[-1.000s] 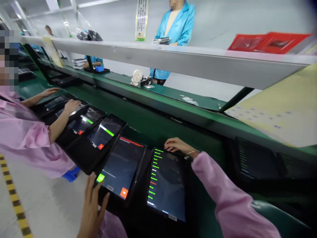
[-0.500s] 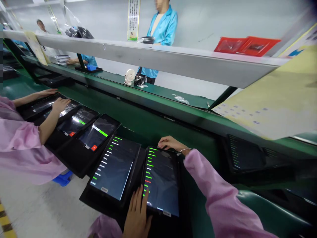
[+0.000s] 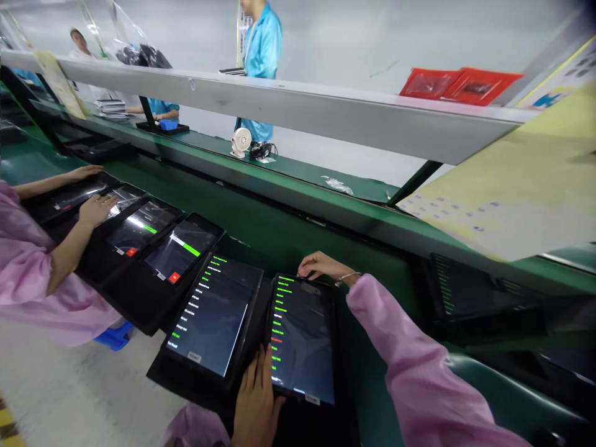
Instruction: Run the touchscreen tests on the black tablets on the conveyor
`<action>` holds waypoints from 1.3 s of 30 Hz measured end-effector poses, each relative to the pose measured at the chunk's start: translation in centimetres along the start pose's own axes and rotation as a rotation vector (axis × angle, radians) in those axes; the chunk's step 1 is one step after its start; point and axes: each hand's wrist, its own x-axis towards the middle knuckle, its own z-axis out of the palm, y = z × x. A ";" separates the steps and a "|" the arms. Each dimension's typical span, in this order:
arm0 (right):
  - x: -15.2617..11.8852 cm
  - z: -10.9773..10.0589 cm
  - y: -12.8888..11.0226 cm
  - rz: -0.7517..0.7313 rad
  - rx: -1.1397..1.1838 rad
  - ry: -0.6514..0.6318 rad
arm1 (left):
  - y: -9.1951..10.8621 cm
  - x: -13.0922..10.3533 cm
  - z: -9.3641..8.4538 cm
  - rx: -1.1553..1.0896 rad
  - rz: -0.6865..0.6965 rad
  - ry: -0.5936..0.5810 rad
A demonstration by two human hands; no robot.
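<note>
A black tablet lies right of centre, its lit screen listing green, white and red lines of text. My left hand rests with fingers stretched along the tablet's lower left edge. At the top edge, my right hand is closed in a pinch; whatever the fingertips hold is too small to make out. Just left lies a second tablet with a similar list, touched by neither hand.
Further left, a co-worker's hand is over another tablet in a row of several. More dark tablets lie on the right. A grey shelf crosses above the green bench, carrying red trays. A yellowish sheet hangs at right.
My left hand's fingers have drawn off the screen to the tablet's left edge. More lower lines on that screen show green. The co-worker's nearer hand moved left; the standing person in blue shifted left.
</note>
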 end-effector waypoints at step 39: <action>-0.5 2.0 -0.2 -0.131 -0.333 0.147 | 1.4 0.4 -1.0 -0.076 -0.155 0.008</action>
